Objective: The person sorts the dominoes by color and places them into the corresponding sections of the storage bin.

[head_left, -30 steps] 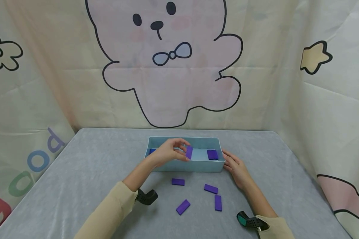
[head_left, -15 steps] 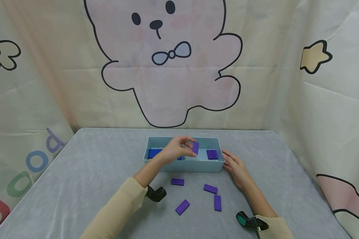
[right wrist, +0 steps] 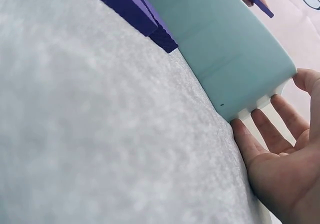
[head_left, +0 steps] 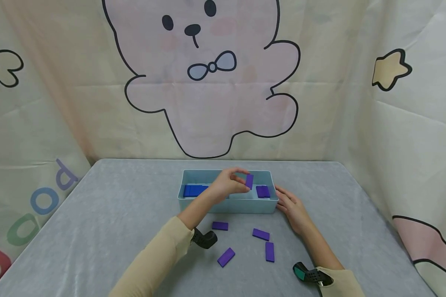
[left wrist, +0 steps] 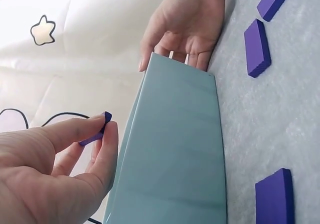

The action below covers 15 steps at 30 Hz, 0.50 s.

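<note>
Grip: the left hand [head_left: 228, 185] pinched one purple tile [head_left: 249, 181] between thumb and fingertips [left wrist: 107, 134], clamped on its two flat faces near one end. In the left wrist view only the tile's top corner [left wrist: 104, 119] showed past the fingers, so I could not tell how deep the hold went. The tile hung on edge, roughly upright, over the open top of the light-blue bin [head_left: 226, 205], right of the bin's middle and not touching its walls.

Handling, my judgement: a small, thin, flat rectangular piece with square edges, rigid and light. The matte faces looked unlikely to slip in a dry pinch. It did not look fragile. I noted the broad faces as the natural place to take hold; the narrow edges offer little purchase, more so for a tile lying flat on cloth.

Right hand [head_left: 291, 207]: fingers straight and relaxed, laid against the bin's right end wall [right wrist: 260, 91], holding nothing. The bin looked like thin-walled plastic, light enough to slide on the cloth if unbraced.

Inside the bin: one purple tile lying flat at the right [head_left: 263, 191], a group of blue tiles at the left [head_left: 193, 190].

On the grey table cloth [head_left: 96, 231] in front of the bin, four loose purple tiles lying flat: [head_left: 220, 225], [head_left: 261, 234], [head_left: 269, 251], [head_left: 226, 257].
</note>
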Each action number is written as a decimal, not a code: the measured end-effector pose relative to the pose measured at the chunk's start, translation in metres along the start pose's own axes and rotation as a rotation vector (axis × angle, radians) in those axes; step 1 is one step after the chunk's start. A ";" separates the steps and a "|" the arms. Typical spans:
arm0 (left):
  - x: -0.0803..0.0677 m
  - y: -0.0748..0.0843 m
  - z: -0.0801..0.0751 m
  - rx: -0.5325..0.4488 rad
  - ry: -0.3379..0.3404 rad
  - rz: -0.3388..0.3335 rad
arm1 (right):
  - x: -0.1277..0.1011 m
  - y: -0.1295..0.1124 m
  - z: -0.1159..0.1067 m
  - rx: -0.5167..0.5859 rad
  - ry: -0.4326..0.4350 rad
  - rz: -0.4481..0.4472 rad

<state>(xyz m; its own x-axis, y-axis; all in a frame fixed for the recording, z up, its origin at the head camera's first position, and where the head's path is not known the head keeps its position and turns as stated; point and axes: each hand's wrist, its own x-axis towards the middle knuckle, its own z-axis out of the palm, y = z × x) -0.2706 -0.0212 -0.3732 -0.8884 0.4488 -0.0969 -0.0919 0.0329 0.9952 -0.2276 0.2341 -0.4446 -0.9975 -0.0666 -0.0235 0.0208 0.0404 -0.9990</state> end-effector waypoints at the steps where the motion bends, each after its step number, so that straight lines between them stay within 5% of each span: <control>1: 0.001 0.000 0.001 -0.032 0.008 -0.014 | 0.000 -0.001 0.000 0.002 0.002 0.001; 6: 0.008 0.000 0.006 -0.117 0.049 -0.048 | 0.000 -0.001 0.000 0.002 0.004 0.009; 15: 0.019 -0.002 0.016 -0.097 0.099 -0.080 | 0.002 0.000 -0.001 -0.009 0.003 0.008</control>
<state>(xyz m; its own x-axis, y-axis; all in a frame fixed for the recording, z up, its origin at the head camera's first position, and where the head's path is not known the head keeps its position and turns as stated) -0.2803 0.0012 -0.3770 -0.9160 0.3580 -0.1811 -0.2028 -0.0238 0.9789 -0.2294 0.2349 -0.4450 -0.9975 -0.0635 -0.0311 0.0280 0.0497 -0.9984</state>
